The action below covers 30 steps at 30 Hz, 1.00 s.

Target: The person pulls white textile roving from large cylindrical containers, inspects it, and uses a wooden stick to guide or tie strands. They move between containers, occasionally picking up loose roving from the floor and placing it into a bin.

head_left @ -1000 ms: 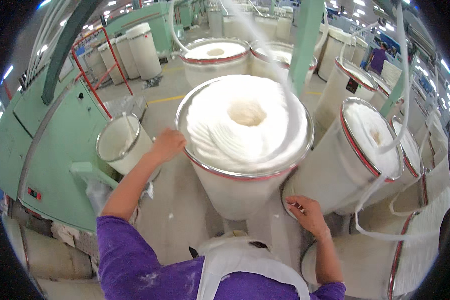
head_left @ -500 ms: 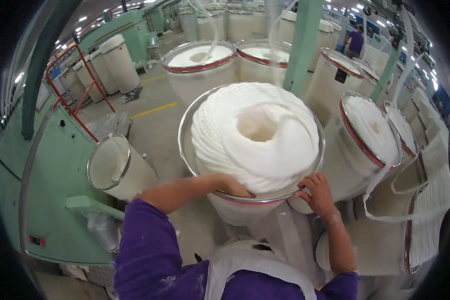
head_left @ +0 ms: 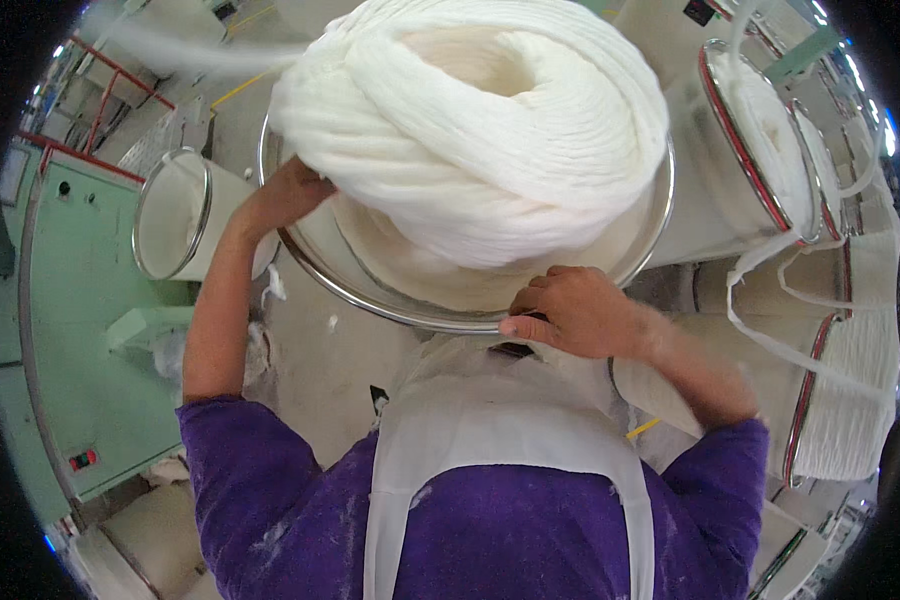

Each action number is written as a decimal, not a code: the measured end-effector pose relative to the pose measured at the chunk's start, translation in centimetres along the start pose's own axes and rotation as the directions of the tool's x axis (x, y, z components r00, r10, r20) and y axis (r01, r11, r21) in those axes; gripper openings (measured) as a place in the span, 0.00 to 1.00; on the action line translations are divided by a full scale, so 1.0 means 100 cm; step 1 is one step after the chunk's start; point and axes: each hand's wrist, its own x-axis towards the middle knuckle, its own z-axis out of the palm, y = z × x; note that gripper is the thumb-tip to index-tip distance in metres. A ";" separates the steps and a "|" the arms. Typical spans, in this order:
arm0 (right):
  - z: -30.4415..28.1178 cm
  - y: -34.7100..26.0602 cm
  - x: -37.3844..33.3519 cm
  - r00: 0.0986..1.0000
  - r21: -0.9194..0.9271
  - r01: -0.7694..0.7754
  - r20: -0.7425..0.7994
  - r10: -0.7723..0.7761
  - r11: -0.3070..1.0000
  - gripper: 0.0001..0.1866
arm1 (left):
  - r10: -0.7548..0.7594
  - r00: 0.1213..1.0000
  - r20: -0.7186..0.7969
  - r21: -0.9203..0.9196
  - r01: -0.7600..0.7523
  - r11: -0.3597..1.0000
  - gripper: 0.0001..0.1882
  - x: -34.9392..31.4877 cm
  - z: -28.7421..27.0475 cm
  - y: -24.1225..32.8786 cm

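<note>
A thick ring of white fibre sliver (head_left: 400, 170), coiled like rope around a central hole, stands high in a wide can with a shiny metal rim (head_left: 370, 306). The coil leans toward the far side, leaving a pale inner surface bare at the front. My left hand (head_left: 288, 195) reaches over the left rim and touches the coil's side; its fingertips are hidden there. At the front, my right hand (head_left: 575, 310) is closed over the can's rim, thumb outside and fingers inside. A loose sliver strand (head_left: 200, 52), smeared by motion, stretches off to the upper left.
A smaller can (head_left: 175, 215) stands at the left beside a green machine cabinet (head_left: 90, 330). On the right are a full can (head_left: 770, 130) with a red band and several cans lying on their sides (head_left: 740, 370), with sliver strands (head_left: 735, 290) hanging among them.
My left hand has gone from the front rim to the coil's left side. My right hand has shifted left along the rim. The coil now looks more tilted, and the view is closer.
</note>
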 end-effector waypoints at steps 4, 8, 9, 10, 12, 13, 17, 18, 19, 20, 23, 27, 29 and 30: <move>-0.021 0.021 0.036 0.926 -0.021 0.200 0.330 -0.182 0.979 0.26 | 0.087 0.988 -0.126 0.323 -0.042 0.945 0.21 -0.016 -0.015 0.016; 0.011 0.033 0.047 0.986 -0.163 0.115 0.135 -0.093 0.980 0.24 | -0.109 0.994 -0.008 0.548 0.096 0.831 0.20 -0.050 -0.023 0.058; 0.021 0.032 0.049 0.995 -0.148 0.092 0.059 -0.084 0.985 0.22 | -0.250 0.962 0.110 0.596 0.137 0.791 0.19 -0.058 -0.021 0.068; 0.029 0.032 0.051 0.997 -0.154 0.074 0.035 -0.069 0.985 0.22 | -0.407 0.890 0.204 0.650 0.187 0.736 0.17 -0.063 -0.013 0.078; 0.042 0.024 0.053 0.979 -0.142 0.150 -0.118 -0.167 0.978 0.20 | -0.367 0.751 0.548 0.383 0.165 0.909 0.17 -0.066 0.019 0.088; 0.045 0.019 0.055 0.958 -0.159 0.164 -0.210 -0.196 0.974 0.20 | -0.311 0.702 0.641 0.383 0.060 0.922 0.19 -0.063 0.042 0.087; 0.049 -0.008 0.068 0.865 -0.090 0.137 -0.474 -0.163 0.987 0.19 | -0.071 0.653 0.754 0.413 -0.388 0.824 0.25 -0.035 0.138 0.077; 0.050 -0.011 0.069 0.841 -0.079 0.183 -0.504 -0.198 0.980 0.18 | -0.092 0.675 0.733 0.448 -0.377 0.811 0.26 -0.024 0.156 0.075; 0.051 -0.011 0.068 0.766 -0.131 0.195 -0.599 -0.234 0.972 0.16 | -0.115 0.700 0.705 0.484 -0.355 0.800 0.27 -0.016 0.171 0.074; 0.053 -0.012 0.069 0.714 -0.190 0.204 -0.642 -0.278 0.960 0.16 | -0.132 0.725 0.676 0.513 -0.334 0.791 0.28 -0.011 0.179 0.072; 0.061 -0.009 0.070 0.670 -0.312 0.089 -0.683 -0.289 0.946 0.16 | -0.154 0.794 0.589 0.571 -0.273 0.774 0.31 -0.002 0.184 0.073; 0.055 -0.006 0.071 0.687 -0.304 0.052 -0.681 -0.255 0.951 0.16 | -0.140 0.877 0.460 0.622 -0.206 0.755 0.36 0.004 0.168 0.086; 0.039 -0.001 0.058 0.710 -0.105 0.207 -0.667 -0.224 0.973 0.15 | -0.135 0.909 0.395 0.632 -0.162 0.758 0.39 0.011 0.159 0.094; 0.029 0.005 0.050 0.706 -0.018 0.304 -0.667 -0.238 0.953 0.14 | -0.135 0.920 0.367 0.631 -0.140 0.763 0.40 0.014 0.155 0.098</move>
